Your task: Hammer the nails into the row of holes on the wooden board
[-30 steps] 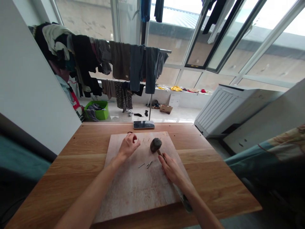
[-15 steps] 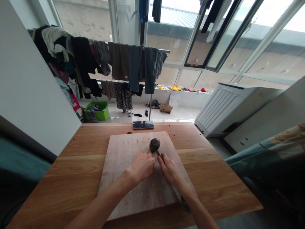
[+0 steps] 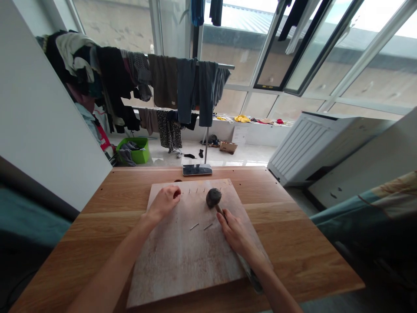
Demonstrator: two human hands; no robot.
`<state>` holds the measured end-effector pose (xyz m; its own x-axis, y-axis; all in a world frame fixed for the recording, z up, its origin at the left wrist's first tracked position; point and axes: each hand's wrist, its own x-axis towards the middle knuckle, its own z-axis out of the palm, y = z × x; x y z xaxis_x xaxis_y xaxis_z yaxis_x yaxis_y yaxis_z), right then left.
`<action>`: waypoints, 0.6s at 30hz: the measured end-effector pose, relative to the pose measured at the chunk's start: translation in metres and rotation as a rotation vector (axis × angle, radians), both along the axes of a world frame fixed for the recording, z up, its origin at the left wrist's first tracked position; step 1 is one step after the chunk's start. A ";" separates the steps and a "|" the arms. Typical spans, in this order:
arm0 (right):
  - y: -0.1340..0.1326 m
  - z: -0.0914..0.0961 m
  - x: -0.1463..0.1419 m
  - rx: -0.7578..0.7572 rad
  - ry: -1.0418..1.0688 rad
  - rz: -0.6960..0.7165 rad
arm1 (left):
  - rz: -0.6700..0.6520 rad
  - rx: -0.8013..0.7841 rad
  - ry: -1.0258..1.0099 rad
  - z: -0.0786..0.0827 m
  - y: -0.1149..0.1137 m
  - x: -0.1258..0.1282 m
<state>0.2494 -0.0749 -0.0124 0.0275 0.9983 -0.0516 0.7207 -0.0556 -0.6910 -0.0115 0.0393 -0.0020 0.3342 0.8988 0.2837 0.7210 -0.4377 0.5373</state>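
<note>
A pale wooden board (image 3: 192, 256) lies on the table, with a row of upright nails (image 3: 196, 190) along its far edge. Two loose nails, one on the left (image 3: 194, 226) and one on the right (image 3: 207, 226), rest flat at its middle. My left hand (image 3: 165, 201) is over the board's far left, left of the row, fingertips pinched together; whatever sits between them is too small to make out. My right hand (image 3: 233, 230) grips the handle of a mallet (image 3: 213, 198), whose dark round head is just in front of the row's right end.
A phone (image 3: 197, 169) lies at the wooden table's (image 3: 293, 234) far edge. Beyond stand a rack of hanging clothes (image 3: 163, 82), a green basin (image 3: 141, 152) and a white appliance (image 3: 299, 143). A white panel (image 3: 48, 108) rises on the left.
My left hand has moved left and away from the board's middle, uncovering the two loose nails. My right hand and the mallet stay nearly in place.
</note>
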 end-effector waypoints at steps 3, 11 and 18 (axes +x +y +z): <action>0.000 0.003 -0.001 -0.030 0.031 0.002 | 0.017 0.005 -0.053 -0.009 0.007 -0.002; 0.001 -0.002 0.001 -0.005 0.014 -0.001 | -0.010 -0.009 -0.130 -0.012 0.018 0.008; 0.000 0.000 0.000 0.002 0.023 0.002 | 0.039 -0.072 -0.239 -0.022 0.019 0.007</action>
